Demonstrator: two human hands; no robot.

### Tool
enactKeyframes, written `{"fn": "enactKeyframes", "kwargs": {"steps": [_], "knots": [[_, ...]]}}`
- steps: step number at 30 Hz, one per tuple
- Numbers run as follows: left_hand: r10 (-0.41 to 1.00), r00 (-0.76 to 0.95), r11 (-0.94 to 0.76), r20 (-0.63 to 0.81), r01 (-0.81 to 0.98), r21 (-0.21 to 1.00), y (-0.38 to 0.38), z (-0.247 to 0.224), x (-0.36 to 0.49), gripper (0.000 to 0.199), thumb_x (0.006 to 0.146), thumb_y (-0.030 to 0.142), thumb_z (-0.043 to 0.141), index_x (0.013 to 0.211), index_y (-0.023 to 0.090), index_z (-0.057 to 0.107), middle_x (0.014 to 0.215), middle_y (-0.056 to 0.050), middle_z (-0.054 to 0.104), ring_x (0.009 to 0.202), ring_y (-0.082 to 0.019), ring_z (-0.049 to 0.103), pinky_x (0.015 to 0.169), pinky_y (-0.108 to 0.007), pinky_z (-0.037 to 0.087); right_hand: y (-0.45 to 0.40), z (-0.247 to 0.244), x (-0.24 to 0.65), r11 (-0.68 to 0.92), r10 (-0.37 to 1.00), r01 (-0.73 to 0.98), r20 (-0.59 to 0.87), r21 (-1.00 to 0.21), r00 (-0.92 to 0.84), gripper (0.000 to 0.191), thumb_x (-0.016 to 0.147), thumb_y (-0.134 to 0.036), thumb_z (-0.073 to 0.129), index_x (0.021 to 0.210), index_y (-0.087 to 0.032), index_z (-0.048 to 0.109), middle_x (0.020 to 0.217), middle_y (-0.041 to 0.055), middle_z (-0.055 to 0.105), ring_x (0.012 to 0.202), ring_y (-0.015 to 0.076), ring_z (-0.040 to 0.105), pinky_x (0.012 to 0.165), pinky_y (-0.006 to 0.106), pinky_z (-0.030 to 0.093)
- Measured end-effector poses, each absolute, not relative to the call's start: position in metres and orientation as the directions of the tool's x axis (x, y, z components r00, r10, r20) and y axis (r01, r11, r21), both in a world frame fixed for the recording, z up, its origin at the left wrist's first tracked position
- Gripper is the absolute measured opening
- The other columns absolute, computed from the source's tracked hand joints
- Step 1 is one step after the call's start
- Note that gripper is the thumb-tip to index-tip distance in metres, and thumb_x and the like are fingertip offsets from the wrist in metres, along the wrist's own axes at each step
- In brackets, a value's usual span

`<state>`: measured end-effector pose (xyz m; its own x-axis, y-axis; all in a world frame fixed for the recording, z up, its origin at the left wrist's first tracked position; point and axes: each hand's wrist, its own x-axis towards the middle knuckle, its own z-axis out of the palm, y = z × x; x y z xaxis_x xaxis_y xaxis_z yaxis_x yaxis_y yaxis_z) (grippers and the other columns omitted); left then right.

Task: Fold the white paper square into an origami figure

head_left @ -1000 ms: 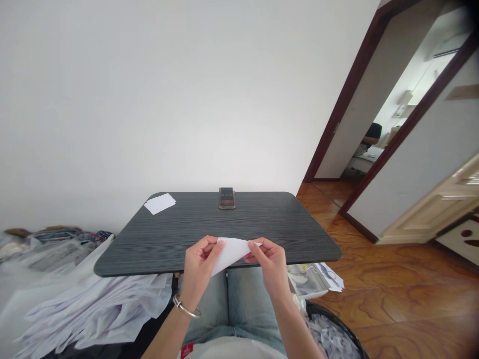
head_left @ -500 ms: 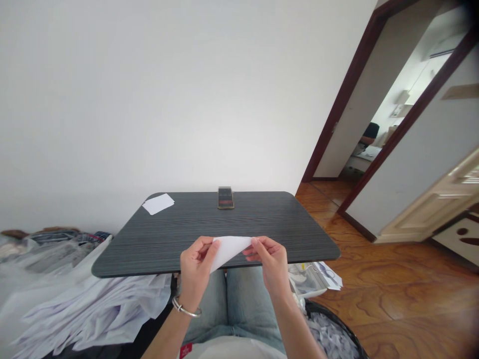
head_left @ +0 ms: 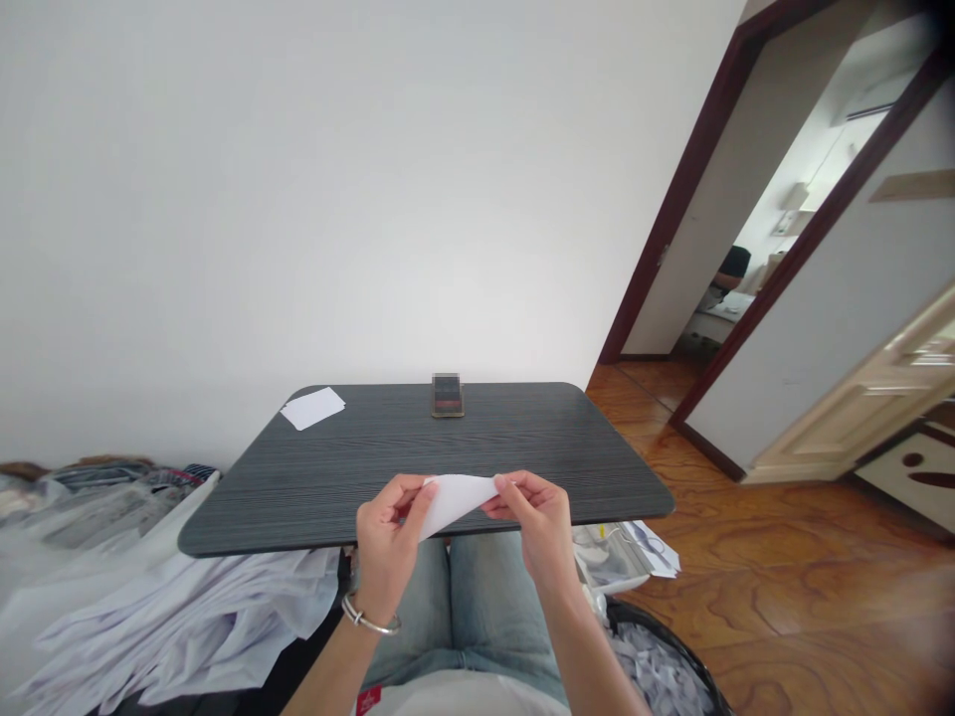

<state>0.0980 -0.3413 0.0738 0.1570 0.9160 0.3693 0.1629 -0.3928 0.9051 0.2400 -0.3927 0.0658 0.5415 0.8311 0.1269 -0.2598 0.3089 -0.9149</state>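
A white piece of paper [head_left: 457, 502] is stretched between my two hands, over the front edge of the dark table [head_left: 522, 428]. My left hand [head_left: 395, 517], with a silver bangle at the wrist, pinches its left end between thumb and fingers. At the paper's right corner, my right hand [head_left: 533, 507] is closed in a pinch. The paper looks bent or folded over, narrowing toward the right. White sheets [head_left: 313, 408] lie at the table's back left corner. A small dark framed object [head_left: 448, 395] sits at the back middle.
White cloth or sheets [head_left: 194, 626] are heaped at the lower left. Below the table's right side are a tray of papers [head_left: 616, 557] and a black-rimmed bin [head_left: 664, 666] of scraps. A doorway [head_left: 671, 239] stands at the right.
My right hand has shifted very slightly left, and the paper's span between my hands looks a little shorter. The whole view has moved slightly. Both hands keep their grip.
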Motion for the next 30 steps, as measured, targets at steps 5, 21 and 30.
{"fn": "enactKeyframes", "kwargs": {"steps": [5,21,30], "knots": [[0.924,0.176,-0.363,0.339,0.132,0.922,-0.3375,0.0696,0.0978,0.020,0.076,0.034,0.056,0.072,0.015,0.060,0.060,0.002,0.062,0.053,-0.010,0.049,0.049,-0.018,0.036,-0.3930,0.0654,0.2405,0.306,0.829,-0.253,0.127,-0.918,0.545,0.020,0.066,-0.034,0.070,0.063,-0.014,0.066,0.051,0.0015,0.066,0.047,0.0124,0.063,0.045,0.019,0.052],[0.955,0.177,-0.230,0.240,-0.073,0.970,-0.3319,0.0652,0.0999,0.021,0.072,0.035,0.061,0.072,0.014,0.059,0.058,0.003,0.059,0.051,-0.007,0.045,0.046,-0.015,0.032,-0.3941,0.0638,0.2419,0.350,0.831,-0.339,0.122,-0.873,0.543,0.023,0.074,-0.035,0.063,0.078,-0.014,0.069,0.061,0.0030,0.069,0.055,0.0131,0.066,0.050,0.017,0.053],[0.961,0.193,-0.174,0.197,-0.133,0.976,-0.3324,0.0675,0.0997,0.020,0.070,0.034,0.063,0.072,0.014,0.059,0.057,0.003,0.059,0.050,-0.008,0.048,0.045,-0.015,0.033,-0.3945,0.0634,0.2397,0.356,0.812,-0.226,0.180,-0.907,0.555,0.020,0.070,-0.034,0.067,0.067,-0.014,0.063,0.053,-0.0005,0.065,0.048,0.0114,0.063,0.047,0.018,0.052]]}}
